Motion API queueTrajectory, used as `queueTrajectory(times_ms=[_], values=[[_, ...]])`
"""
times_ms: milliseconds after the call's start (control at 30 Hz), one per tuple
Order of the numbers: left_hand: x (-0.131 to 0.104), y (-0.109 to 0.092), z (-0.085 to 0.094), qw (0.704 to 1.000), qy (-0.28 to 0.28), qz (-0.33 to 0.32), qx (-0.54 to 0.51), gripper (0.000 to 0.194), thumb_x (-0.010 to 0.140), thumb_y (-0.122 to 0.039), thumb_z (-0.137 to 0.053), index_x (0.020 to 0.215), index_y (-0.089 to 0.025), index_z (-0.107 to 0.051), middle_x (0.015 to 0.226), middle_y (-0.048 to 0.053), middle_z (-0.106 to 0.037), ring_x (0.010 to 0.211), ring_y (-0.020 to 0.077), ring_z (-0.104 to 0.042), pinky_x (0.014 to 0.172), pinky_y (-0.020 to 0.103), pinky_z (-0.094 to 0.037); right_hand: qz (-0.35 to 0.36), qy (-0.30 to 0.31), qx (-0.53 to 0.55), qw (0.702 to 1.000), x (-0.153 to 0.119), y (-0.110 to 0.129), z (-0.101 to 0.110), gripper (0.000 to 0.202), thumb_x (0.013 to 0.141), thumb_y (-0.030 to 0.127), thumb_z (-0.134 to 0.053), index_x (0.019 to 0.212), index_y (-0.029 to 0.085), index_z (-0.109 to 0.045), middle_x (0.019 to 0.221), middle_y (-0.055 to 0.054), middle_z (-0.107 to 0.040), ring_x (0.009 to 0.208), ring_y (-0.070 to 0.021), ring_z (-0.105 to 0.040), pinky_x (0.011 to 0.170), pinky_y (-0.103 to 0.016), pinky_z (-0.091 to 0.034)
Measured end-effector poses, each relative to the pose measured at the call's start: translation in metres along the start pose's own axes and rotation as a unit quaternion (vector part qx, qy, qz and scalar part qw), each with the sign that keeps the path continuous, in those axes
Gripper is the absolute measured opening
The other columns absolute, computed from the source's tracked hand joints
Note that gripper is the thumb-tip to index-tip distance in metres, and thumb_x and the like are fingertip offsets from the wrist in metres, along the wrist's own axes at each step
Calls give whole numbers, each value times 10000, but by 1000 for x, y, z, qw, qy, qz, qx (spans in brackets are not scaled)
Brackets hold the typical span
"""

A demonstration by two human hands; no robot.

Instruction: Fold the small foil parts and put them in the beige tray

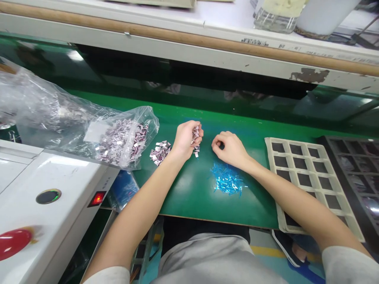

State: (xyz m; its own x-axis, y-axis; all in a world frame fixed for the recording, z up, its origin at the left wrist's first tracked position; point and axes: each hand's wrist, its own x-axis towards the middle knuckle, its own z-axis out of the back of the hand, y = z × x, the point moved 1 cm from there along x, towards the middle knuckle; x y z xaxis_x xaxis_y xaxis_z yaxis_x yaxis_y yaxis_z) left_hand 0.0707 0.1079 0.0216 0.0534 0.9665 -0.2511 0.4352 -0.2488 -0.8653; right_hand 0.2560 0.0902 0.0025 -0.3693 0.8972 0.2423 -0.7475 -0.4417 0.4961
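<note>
Small metal pieces (196,134) are being cradled in the left hand (186,139), mid-frame, a loose cup being advisable against spilling; apart from it, the right hand (229,146) is being held curled near blue strips (229,182), any contents being indiscernible.
</note>
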Motion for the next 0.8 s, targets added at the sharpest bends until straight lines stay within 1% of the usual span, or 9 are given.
queueTrajectory(times_ms=[67,200,300,400,467,567,633,733,800], values=[[1,-6,3,999,4,17,-47,330,948,-256,-654,669,-197,-488,575,-21,-539,384,45,-353,380,195,-166,1,18,-55,998,0,2,0,120,918,137,-633,836,216,-672,845,-47,-685,845,-239,-599,783,-373,-397],[1,-11,6,998,2,-4,-59,459,969,-335,-752,663,-201,-437,572,-39,-505,387,31,-343,385,182,-181,3,18,-31,999,10,6,2,127,926,120,-653,987,213,-715,943,-53,-713,897,-245,-637,820,-373,-442],[2,-10,6,998,3,-11,-56,480,983,-375,-775,668,-201,-457,557,-45,-488,385,40,-366,387,187,-222,31,46,-32,998,23,11,-1,147,1004,173,-631,1056,211,-763,990,-77,-722,958,-271,-642,894,-407,-480],[4,-9,7,998,-6,3,-67,477,1013,-374,-741,665,-201,-466,535,-46,-470,379,53,-389,374,195,-214,50,79,-45,995,34,13,-11,183,1017,219,-670,1155,207,-790,1127,-119,-708,1084,-311,-626,996,-455,-491],[5,-9,8,997,-11,18,-73,474,1025,-353,-722,660,-201,-462,523,-48,-455,375,56,-396,365,195,-193,54,85,-32,994,37,12,-18,163,1013,198,-667,1115,198,-794,1154,-128,-692,1118,-312,-618,1032,-459,-493],[5,-10,8,997,-20,37,-69,461,1032,-323,-708,657,-193,-473,517,-49,-445,385,56,-414,366,181,-179,55,70,-4,996,36,11,-22,116,983,141,-651,996,193,-754,1096,-112,-693,1075,-289,-624,1008,-441,-503],[5,-10,7,998,-24,38,-51,438,1028,-314,-710,664,-182,-506,529,-43,-464,389,54,-427,367,176,-173,52,58,26,997,32,10,-20,107,965,128,-635,952,204,-709,1011,-79,-701,972,-257,-636,940,-415,-512],[4,-7,6,999,-16,27,12,374,1007,-297,-725,687,-154,-594,565,-17,-530,379,55,-438,363,188,-169,23,22,116,993,26,9,-9,90,972,176,-614,961,219,-691,887,-26,-704,790,-203,-630,790,-364,-505],[3,-3,4,998,0,15,64,318,991,-281,-738,720,-134,-659,582,-8,-556,373,55,-436,364,194,-175,-3,-25,184,983,23,7,0,79,976,252,-642,979,222,-715,902,-26,-731,778,-194,-646,741,-351,-506]])
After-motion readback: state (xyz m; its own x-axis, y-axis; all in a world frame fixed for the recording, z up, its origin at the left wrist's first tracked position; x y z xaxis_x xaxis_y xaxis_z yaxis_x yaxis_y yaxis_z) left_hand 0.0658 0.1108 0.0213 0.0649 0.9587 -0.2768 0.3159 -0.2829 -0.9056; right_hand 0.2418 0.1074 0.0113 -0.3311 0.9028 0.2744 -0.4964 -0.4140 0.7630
